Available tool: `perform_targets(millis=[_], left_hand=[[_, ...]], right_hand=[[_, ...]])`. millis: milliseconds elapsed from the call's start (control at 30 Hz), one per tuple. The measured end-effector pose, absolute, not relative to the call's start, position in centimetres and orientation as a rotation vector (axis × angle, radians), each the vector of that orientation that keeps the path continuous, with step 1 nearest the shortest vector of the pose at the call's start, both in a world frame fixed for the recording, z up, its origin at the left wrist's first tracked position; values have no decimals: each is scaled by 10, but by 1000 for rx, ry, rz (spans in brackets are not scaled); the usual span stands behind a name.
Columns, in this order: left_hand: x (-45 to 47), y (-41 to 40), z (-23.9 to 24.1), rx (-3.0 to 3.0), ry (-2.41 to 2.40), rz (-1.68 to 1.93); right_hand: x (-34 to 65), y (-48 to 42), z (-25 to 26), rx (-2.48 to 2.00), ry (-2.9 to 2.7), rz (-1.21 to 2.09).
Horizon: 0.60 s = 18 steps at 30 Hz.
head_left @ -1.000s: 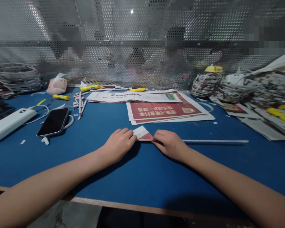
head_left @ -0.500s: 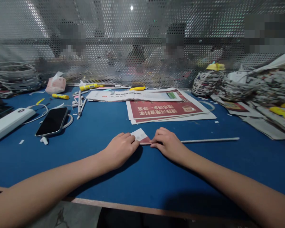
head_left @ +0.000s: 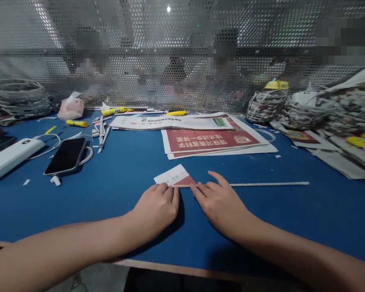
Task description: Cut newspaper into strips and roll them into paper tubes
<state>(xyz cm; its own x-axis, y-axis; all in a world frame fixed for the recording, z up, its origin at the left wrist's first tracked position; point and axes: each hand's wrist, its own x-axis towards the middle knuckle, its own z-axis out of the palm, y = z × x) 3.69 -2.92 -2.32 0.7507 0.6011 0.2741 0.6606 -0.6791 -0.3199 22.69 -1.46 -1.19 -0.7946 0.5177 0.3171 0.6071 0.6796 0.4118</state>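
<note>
A small white and red paper piece [head_left: 174,177] lies on the blue table [head_left: 124,170]; its near edge runs on to the right as a thin rolled paper stick [head_left: 270,184]. My left hand [head_left: 158,207] has its fingers curled and held together, the tips pressing on the near edge of the paper piece. My right hand [head_left: 222,203] lies with its fingers stretched out flat, the tips on the rolled edge where the stick begins.
Flat newspapers [head_left: 213,142] lie just beyond the hands. At the left are a black phone [head_left: 66,155], a white power bank [head_left: 12,158], cables, pens and yellow glue sticks [head_left: 76,123]. Woven paper baskets [head_left: 263,106] and paper piles fill the right. A perforated metal screen [head_left: 170,52] closes the back.
Both hands have drawn back toward me. The right hand's fingers have gone from a pinch to lying flat. More of the paper piece shows beyond the left fingertips.
</note>
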Motion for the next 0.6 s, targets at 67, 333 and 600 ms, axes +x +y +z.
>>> perform_targets(millis=[67, 333, 600], left_hand=[[40, -35, -28, -2513, -1015, -205], [41, -34, -34, -2599, -1285, -207], [41, -21, -32, -2682, -1447, -116]], right_hand=[[226, -14, -16, -926, -2724, -793], [224, 2, -25, -1205, -2794, -518], [225, 17, -20, -1415, -2806, 31]])
